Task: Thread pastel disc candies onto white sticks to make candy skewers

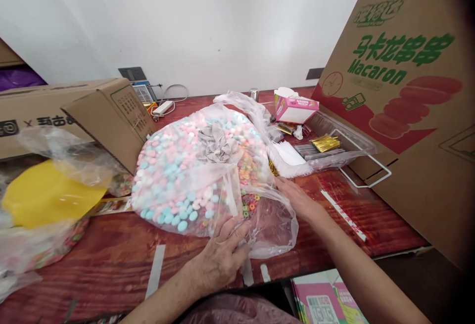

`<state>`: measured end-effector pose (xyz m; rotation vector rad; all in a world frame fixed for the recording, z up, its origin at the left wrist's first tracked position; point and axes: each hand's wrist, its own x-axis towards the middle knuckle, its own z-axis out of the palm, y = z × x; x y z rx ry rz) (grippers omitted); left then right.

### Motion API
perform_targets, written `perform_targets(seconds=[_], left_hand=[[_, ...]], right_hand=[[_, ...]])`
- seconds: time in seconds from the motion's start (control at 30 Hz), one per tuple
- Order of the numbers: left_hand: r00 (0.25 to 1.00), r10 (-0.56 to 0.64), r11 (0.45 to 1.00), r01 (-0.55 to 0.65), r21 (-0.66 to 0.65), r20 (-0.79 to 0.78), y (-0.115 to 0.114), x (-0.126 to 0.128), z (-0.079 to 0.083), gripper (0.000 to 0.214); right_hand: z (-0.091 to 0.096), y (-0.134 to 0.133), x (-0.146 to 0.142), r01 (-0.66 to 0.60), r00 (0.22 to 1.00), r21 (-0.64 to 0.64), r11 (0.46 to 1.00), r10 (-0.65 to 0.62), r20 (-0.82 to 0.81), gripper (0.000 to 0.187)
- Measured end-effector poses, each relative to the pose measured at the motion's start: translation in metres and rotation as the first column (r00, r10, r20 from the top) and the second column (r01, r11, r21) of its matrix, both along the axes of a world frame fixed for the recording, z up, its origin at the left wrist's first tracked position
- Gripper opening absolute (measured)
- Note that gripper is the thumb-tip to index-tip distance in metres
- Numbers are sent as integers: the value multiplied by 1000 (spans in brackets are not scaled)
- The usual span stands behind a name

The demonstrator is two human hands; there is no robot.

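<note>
A big clear plastic bag (185,175) full of pink, white and blue candies lies on the red wooden table (111,259), with a grey cloth flower (217,146) on top. Beside it sits a second clear bag (270,220) holding colourful ring candies (250,203). My left hand (222,252) rests at the near edge of the bags, its fingers curled on the plastic. Over on the far side of the ring-candy bag is my right hand (297,198), with its fingers reaching into or under the plastic and partly hidden.
A tall Macaron carton (408,91) stands at right. In front of it are a clear tray (334,148) with gold twist ties (325,142) and a pink box (295,106). A brown carton (111,116) lies at left near a yellow item in plastic (44,195). Pink booklets (322,299) sit below the table edge.
</note>
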<state>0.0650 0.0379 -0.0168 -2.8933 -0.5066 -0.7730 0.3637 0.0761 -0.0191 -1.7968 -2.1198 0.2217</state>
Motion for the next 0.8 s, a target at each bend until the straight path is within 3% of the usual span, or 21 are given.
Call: perform_targets(seconds=[0.1,0.2,0.27,0.37,0.43,0.5,0.57,0.67,0.73,0.8], left_hand=[[1000,-3,1000,2,12,26,0,-5,1,28],[1000,1,1000,-1,16,26,3,-11,4,29],[1000,25,1000,-25,3,14,4,-17,6,30],[997,82,996,-82,-20,2,3,-28,3,35],[993,116,993,-116,-34,6,1,-35,-4,39],[991,130,990,-129,-50,11,-1,-41,-13,37],[991,131,989,-130,-71,5,-4,-43,-20,29],[990,130,985,-135,-109,-50,-11,-40,-22,13],[984,116,986,-130,-106,-134,-19,-36,-17,11],[969,80,994,-96,-60,-235,-27,-32,-9,17]], right_hand=[[0,-12,13,26,1000,13,1000,-26,-3,38],[-6,-25,25,41,999,163,986,-42,7,31],[-8,-35,28,37,999,345,938,-33,-16,27],[-1,-51,20,115,992,599,792,-61,-109,19],[12,-56,6,117,989,664,738,-28,-143,18],[28,-52,-12,13,992,666,746,74,-102,21],[46,-35,-31,-111,992,626,772,126,21,25],[63,14,-56,-191,978,508,840,119,172,35],[67,54,-68,-253,958,440,861,161,236,44],[64,98,-78,-319,940,426,847,224,258,48]])
